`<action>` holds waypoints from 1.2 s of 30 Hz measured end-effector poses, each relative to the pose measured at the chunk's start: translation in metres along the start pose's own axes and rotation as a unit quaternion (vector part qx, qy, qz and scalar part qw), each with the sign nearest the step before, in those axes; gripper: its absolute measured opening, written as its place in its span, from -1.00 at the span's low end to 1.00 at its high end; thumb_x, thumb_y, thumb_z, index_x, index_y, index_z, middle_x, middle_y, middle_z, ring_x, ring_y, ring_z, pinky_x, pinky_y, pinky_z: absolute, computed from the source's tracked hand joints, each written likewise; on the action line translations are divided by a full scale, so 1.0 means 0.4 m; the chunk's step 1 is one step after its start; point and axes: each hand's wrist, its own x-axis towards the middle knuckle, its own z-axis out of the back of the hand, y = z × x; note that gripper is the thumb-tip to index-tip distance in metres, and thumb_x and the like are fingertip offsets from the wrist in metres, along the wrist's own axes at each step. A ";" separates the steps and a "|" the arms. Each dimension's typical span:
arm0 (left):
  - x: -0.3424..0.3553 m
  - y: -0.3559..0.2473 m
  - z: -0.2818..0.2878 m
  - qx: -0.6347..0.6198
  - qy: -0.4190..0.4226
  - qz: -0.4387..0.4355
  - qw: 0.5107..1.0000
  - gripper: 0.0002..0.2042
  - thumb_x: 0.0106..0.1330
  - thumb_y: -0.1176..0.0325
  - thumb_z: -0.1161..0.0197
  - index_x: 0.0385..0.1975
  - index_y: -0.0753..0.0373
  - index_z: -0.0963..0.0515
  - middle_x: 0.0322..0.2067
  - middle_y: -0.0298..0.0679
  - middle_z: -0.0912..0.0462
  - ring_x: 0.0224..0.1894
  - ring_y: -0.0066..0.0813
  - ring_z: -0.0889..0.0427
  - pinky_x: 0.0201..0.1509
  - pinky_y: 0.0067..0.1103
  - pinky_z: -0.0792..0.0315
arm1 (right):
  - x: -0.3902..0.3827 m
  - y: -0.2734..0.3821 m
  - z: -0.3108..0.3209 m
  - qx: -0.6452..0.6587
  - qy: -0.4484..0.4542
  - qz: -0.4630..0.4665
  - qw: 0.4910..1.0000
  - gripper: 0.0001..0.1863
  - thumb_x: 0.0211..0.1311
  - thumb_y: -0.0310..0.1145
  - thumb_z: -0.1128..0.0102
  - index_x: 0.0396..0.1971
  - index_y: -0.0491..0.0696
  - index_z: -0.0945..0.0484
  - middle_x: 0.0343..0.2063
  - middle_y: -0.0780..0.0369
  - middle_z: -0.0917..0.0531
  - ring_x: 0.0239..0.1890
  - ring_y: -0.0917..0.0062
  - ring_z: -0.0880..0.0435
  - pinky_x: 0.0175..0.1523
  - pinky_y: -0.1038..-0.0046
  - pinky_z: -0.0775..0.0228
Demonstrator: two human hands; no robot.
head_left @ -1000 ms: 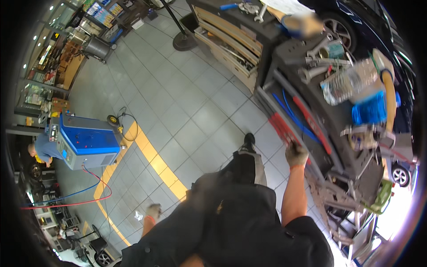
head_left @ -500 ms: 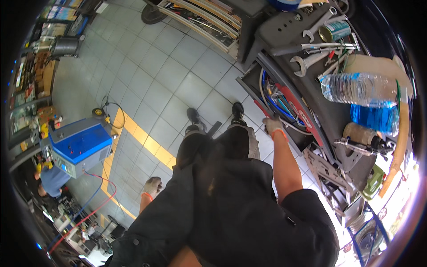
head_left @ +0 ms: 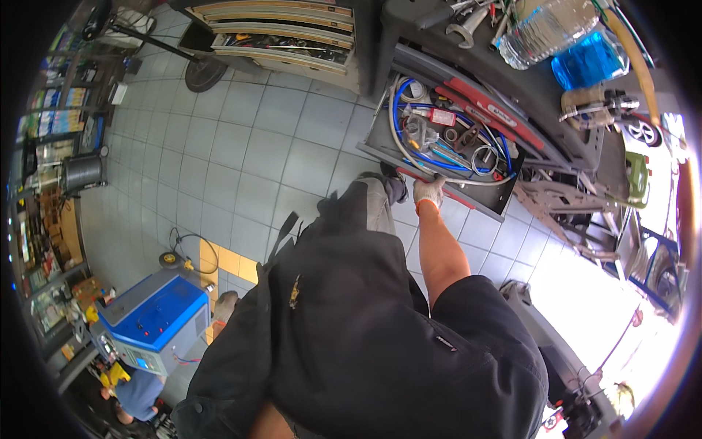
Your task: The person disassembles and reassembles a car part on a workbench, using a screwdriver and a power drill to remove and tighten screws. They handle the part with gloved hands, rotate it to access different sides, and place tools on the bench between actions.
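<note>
My right hand (head_left: 428,192), in a pale work glove with an orange cuff, grips the front edge of a dark drawer (head_left: 485,196) with a red strip along it. The drawer stands pulled out from a black tool cart. Inside lie a coiled blue hose (head_left: 398,99), a clear plastic bag (head_left: 420,133), a red-and-white container (head_left: 442,116), a metal ring clamp (head_left: 484,159) and several small parts. My left hand (head_left: 225,306), also gloved, hangs low by my side, partly behind my jacket; its fingers cannot be made out.
On the cart top stand a clear bottle (head_left: 548,31), a bottle of blue liquid (head_left: 591,60) and a wrench (head_left: 468,28). Another tool chest (head_left: 285,36) with open drawers is ahead. A blue-and-grey machine (head_left: 157,311) stands at left, with a person (head_left: 139,395) beyond it.
The drawer is pulled out further, and its contents show more fully. My right hand has moved with its edge, and my body has turned toward the cart.
</note>
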 end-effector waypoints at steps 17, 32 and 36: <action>-0.082 -0.002 0.162 0.045 0.030 0.053 0.997 -0.64 0.60 0.05 -0.24 -0.16 0.26 -0.75 -0.28 -0.24 -0.80 -0.31 -0.37 -0.77 -0.22 -0.35 -0.64 | 0.236 0.029 -0.038 -0.225 0.041 0.021 0.973 -0.34 0.59 0.13 -0.27 0.37 -0.07 -0.86 0.48 -0.10 -0.75 0.59 0.00 -0.70 0.63 0.01 -0.58; -0.435 -0.307 -0.656 -0.112 -0.033 0.231 0.966 -0.53 0.61 0.07 -0.18 0.23 0.23 -0.85 0.27 0.03 -0.88 0.41 0.04 -0.81 0.46 -0.13 -0.66 | 0.259 0.620 -0.186 -0.203 0.442 0.258 0.835 -0.71 0.68 -0.08 -0.38 0.07 0.03 -0.83 -0.07 0.21 -0.78 -0.15 0.44 -0.71 -0.11 0.35 -0.48; -0.616 -0.510 -0.810 -0.196 -0.116 0.269 0.936 -0.57 0.57 0.12 -0.20 0.04 0.32 -0.89 0.13 0.14 -0.92 0.24 0.22 -0.88 0.38 -0.05 -0.69 | 0.091 0.821 -0.129 -0.189 0.603 0.203 0.748 -0.77 0.64 -0.12 -0.46 -0.02 0.04 -0.82 -0.26 0.30 -0.75 -0.38 0.56 -0.65 -0.34 0.46 -0.40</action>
